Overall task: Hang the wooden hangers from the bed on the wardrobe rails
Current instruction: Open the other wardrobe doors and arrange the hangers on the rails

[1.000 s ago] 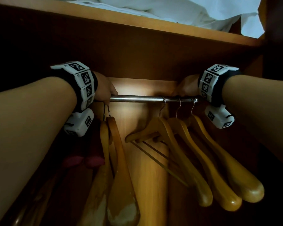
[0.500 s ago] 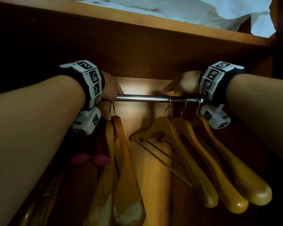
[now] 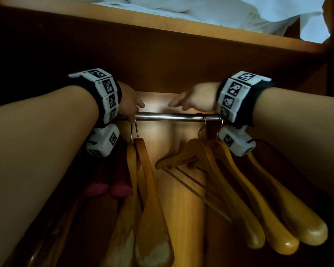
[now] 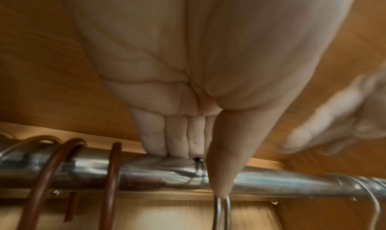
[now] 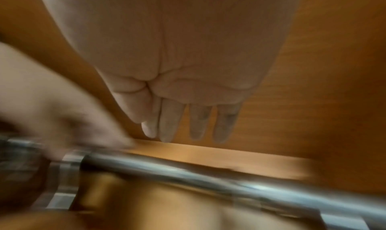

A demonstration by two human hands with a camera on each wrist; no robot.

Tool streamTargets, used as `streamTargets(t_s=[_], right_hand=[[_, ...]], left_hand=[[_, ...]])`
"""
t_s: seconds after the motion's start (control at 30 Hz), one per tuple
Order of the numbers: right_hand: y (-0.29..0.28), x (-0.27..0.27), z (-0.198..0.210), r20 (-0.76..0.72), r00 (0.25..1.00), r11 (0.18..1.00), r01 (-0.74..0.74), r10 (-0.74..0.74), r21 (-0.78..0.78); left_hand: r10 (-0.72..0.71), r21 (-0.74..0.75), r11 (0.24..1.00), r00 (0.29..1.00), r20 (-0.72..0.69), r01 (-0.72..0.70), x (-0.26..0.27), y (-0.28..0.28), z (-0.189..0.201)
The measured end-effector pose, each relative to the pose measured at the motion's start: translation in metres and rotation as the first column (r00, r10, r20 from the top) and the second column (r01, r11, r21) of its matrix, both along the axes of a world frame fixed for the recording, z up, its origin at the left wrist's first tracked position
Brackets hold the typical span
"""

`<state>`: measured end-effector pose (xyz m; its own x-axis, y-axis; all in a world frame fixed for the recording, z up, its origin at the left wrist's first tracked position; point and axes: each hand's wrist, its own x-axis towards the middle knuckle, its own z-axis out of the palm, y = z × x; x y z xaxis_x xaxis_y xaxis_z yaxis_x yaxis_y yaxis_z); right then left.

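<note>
At the far left of the polished steel wardrobe rail, brown plastic-coated hooks loop over the bar, seen only in the left wrist view. Next to them the left hand sits on the rail, its fingers pressed together over the top of the bar and the thumb pointing down in front, pinching the thin wire hooks of the two pale, scuffed wooden hangers that hang close together below it. Further right the rail is bare, then come three glossy honey-coloured wooden hangers with trouser bars, already hooked on and fanned toward the camera. Above them the right hand hovers clear of the rail with fingers straight and slightly spread, holding nothing.

So every hanger in view is on the rail; the bed is out of frame, so I cannot tell whether more remain there.

These hangers look rigid and moderately heavy, with smooth lacquered shoulders that could slide in a loose hold. The slim metal hook probably swivels, so it is best guided between thumb and fingertips at the neck, just as the left hand does, while the wooden body is better for carrying. Swinging shoulders may knock their neighbours.
</note>
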<state>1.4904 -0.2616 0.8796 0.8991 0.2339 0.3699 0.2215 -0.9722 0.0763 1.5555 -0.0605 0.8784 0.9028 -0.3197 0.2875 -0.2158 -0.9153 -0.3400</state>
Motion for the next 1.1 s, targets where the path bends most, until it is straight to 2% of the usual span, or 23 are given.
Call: streamTargets(t_s=[0.07,0.2,0.33,0.6,0.73,0.83,1.1], right_hand=[[0.027,0.005,-0.002,-0.031,0.998,0.998,-0.063,0.063,-0.003],[0.068,0.019,-0.012,-0.009,0.996,0.974,-0.092,0.092,-0.208],[0.077,0.021,-0.021,0.017,0.991,0.973,-0.130,0.136,-0.192],[0.066,0.020,-0.020,0.058,0.997,0.980,-0.046,0.058,-0.195],[0.046,0.014,-0.014,0.006,1.000,0.982,-0.025,0.027,-0.186],[0.025,0.013,-0.013,-0.029,1.000,0.992,0.005,-0.009,-0.122],[-0.018,0.018,-0.012,-0.078,0.995,0.997,0.063,-0.066,-0.039]], left_hand=[[0.025,-0.031,0.999,1.000,-0.012,-0.026,0.004,0.002,0.002],[0.043,-0.053,0.998,0.998,0.036,-0.041,0.006,0.005,0.004],[0.049,-0.055,0.997,0.997,0.053,-0.046,0.010,0.006,0.006],[0.009,-0.072,0.997,1.000,-0.007,-0.010,0.002,0.009,0.006],[-0.016,-0.025,1.000,1.000,-0.026,0.015,-0.001,0.008,0.003],[-0.029,0.017,0.999,1.000,-0.013,0.029,-0.003,0.006,0.002],[-0.034,0.020,0.999,0.999,-0.017,0.035,-0.003,0.006,0.003]])
